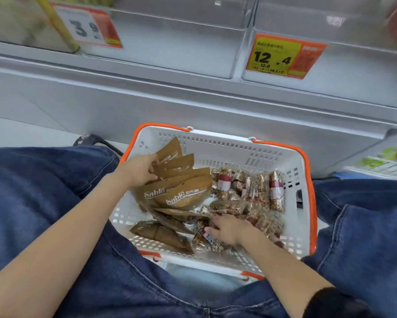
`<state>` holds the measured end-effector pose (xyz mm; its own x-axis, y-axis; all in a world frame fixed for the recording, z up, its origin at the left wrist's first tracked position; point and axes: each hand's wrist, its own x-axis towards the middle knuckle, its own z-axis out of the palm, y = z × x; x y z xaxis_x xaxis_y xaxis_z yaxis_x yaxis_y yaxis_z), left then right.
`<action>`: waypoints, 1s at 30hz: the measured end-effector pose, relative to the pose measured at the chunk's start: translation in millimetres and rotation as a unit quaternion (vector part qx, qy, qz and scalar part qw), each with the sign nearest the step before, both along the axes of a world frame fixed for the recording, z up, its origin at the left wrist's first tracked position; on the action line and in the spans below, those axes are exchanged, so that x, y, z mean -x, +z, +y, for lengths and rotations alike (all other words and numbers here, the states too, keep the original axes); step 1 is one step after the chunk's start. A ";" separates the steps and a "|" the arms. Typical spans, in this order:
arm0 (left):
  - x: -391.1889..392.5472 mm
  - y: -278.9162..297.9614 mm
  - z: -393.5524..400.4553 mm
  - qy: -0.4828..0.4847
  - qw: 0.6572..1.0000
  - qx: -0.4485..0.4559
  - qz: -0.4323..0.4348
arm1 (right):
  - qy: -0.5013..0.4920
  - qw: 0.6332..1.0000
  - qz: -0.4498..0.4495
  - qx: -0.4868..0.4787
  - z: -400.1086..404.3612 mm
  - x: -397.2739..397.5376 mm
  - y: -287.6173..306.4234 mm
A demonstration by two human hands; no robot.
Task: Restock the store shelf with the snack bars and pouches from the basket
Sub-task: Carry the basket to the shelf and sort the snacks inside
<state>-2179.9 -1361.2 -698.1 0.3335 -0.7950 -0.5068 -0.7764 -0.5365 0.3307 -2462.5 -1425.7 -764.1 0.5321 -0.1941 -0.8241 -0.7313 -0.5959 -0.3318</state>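
A white basket (227,148) with orange handles sits on the floor between my knees. Its left half holds several brown pouches (181,193) marked "Sable", fanned upright. Its right half holds several clear-wrapped snack bars (257,191) with red labels. My left hand (140,169) has its fingers closed around the far pouches of the fan. My right hand (227,228) lies palm down on the snack bars near the basket's front, fingers curled over one bar. The white shelf bins (174,42) stand above the basket.
Two price tags hang on the shelf front, one white and red (89,26), one yellow and orange (282,56). My denim-clad legs (43,191) flank the basket. A lower shelf with green packages (381,157) is at the right edge. A dark shoe (87,140) shows left of the basket.
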 end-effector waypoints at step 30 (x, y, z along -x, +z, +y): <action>38.1 -23.2 22.8 0.082 0.979 0.069 0.173 | -0.066 0.927 -0.285 0.235 -18.1 -81.6 32.2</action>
<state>-2218.1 -1338.4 -721.3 0.2889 -0.8140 -0.5039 -0.5121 -0.5761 0.6370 -2380.9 -1443.8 -731.9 0.8010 -0.5546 -0.2256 -0.5942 -0.6900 -0.4133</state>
